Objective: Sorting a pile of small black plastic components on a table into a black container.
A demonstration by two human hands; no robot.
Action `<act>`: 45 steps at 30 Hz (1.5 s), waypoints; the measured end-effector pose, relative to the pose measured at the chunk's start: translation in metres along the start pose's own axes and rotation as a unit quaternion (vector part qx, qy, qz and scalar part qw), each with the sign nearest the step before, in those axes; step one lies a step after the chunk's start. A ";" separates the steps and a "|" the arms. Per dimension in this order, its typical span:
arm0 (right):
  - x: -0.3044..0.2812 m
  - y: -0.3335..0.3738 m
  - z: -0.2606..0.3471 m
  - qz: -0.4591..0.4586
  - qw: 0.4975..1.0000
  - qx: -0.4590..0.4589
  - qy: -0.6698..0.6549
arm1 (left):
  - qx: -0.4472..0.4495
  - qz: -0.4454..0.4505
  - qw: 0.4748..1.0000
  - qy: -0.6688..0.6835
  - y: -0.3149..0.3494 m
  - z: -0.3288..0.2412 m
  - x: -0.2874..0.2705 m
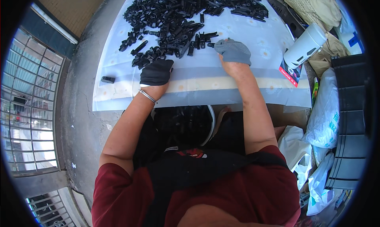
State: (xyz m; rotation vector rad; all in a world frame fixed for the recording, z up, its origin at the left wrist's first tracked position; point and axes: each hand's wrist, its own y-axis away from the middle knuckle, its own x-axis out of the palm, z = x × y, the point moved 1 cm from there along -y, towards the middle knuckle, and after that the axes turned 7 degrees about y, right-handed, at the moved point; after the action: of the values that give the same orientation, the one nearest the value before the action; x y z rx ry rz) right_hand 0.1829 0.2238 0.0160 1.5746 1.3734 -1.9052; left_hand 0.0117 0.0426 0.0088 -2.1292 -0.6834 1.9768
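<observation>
A large heap of small black plastic parts [170, 13] covers the far side of the table, with looser pieces spreading toward me. My left hand [156, 72], in a black glove, rests at the near edge of this spread with its fingers curled in. What those fingers hold, if anything, is hidden. In a grey glove, my right hand [232, 52] is closed to the right of a short row of parts. A small black plastic part [211, 45] sticks out at its fingertips. One separate black part [107, 80] lies alone at the near left.
A pale flowered cloth [269, 49] covers the table. At right, a white tumbler [304, 45] stands by a red and black card [291, 74]. White bags [324, 112] and a black crate [348, 120] are beyond. Below the table edge, a white-rimmed container [212, 124] holds black pieces.
</observation>
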 end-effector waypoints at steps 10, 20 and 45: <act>-0.023 -0.015 0.014 0.166 0.983 0.040 -0.064 | -0.002 -0.060 0.998 0.020 0.014 -0.011 -0.008; -0.018 0.012 0.006 0.074 0.995 0.069 0.003 | 0.012 -0.032 0.995 0.091 0.019 -0.026 -0.009; -0.047 0.048 0.086 0.032 0.919 -0.162 -0.359 | -0.315 -0.038 0.706 0.633 0.050 -0.047 -0.012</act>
State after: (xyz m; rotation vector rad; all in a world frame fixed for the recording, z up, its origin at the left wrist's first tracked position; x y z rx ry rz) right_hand 0.1843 0.1151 0.0290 0.6400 1.1877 -1.8146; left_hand 0.0683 0.0024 0.0044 -2.9395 -1.0894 -0.1842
